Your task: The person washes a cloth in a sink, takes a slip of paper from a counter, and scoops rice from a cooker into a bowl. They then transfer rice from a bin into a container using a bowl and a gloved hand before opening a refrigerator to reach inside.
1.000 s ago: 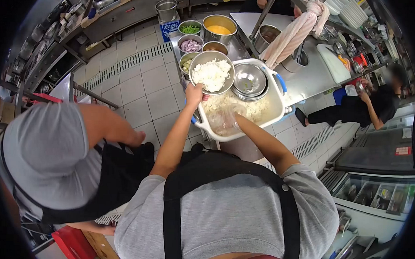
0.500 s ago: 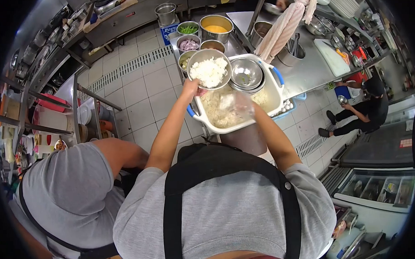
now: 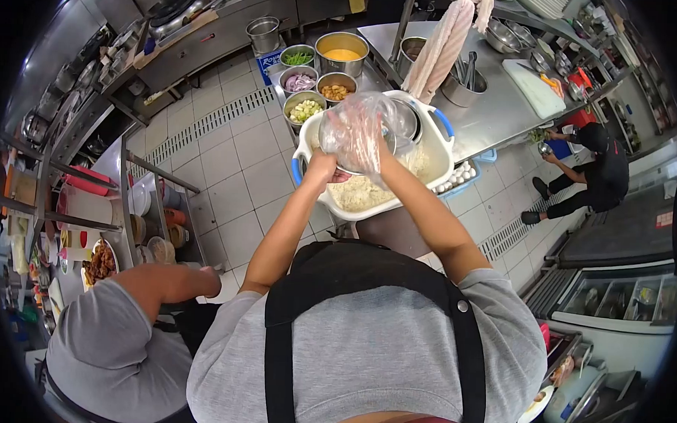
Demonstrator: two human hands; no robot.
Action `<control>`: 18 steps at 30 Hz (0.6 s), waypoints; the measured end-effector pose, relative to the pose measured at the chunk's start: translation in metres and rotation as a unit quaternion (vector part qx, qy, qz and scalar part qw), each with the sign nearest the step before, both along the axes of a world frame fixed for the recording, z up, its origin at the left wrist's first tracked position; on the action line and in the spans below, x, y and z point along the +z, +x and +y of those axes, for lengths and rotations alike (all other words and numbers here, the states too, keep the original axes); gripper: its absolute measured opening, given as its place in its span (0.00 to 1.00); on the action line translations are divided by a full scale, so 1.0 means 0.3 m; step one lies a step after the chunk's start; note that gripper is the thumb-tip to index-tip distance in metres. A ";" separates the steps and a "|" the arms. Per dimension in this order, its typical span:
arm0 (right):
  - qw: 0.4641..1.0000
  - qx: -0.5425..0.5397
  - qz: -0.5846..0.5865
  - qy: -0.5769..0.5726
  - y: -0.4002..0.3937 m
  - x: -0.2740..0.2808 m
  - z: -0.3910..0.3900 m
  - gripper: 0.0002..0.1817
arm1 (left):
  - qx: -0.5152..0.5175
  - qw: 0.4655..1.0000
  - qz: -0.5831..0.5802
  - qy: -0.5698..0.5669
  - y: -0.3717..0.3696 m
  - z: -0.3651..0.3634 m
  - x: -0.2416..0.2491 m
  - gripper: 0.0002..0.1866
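Note:
My left hand (image 3: pixel 325 168) grips the near rim of a metal bowl (image 3: pixel 349 169) above a white tub (image 3: pixel 376 212) with blue handles. Over the bowl, my right hand (image 3: pixel 356 134) is wrapped in a loose clear plastic bag or glove; its fingers are blurred by the plastic, and most of the bowl's contents are hidden. Cooked rice (image 3: pixel 365 194) lies in the tub below. Stacked metal bowls (image 3: pixel 409 118) sit in the tub's far right part, partly covered by the plastic.
Beyond the tub stand metal pots of chopped green vegetables (image 3: pixel 297 59), sliced onions (image 3: pixel 300 83), pale green pieces (image 3: pixel 305 110), brown pieces (image 3: pixel 335 92) and yellow liquid (image 3: pixel 341 55). Eggs (image 3: pixel 457 178) are at right. One person (image 3: pixel 118 338) is close at left, another (image 3: pixel 597 168) farther right.
My right hand has moved up from the rice in the tub to over the metal bowl, covering the white food seen in it before. My left hand still holds the bowl, now slightly lower.

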State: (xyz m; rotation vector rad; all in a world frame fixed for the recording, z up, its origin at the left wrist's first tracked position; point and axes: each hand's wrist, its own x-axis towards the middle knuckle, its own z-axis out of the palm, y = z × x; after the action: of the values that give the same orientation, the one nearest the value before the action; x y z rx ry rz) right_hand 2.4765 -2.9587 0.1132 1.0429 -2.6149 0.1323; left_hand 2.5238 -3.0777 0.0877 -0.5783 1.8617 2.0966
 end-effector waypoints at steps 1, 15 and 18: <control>1.000 0.002 0.000 0.000 -0.011 -0.035 -0.001 0.35 | 0.002 1.000 0.000 0.000 0.003 0.000 -0.003 0.15; 0.920 -0.021 -0.214 -0.327 0.013 -0.026 0.193 0.20 | 0.034 0.998 -0.019 0.044 0.017 -0.054 -0.075 0.17; 0.854 -0.070 -0.343 -0.385 0.068 0.074 0.216 0.16 | 0.075 0.996 -0.006 0.050 -0.008 -0.118 -0.081 0.15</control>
State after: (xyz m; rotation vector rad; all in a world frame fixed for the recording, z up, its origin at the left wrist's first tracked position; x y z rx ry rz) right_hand 2.4968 -2.8938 0.1354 0.5470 -2.7109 1.6226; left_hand 2.5214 -3.1130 0.0633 -0.7249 1.7436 2.2609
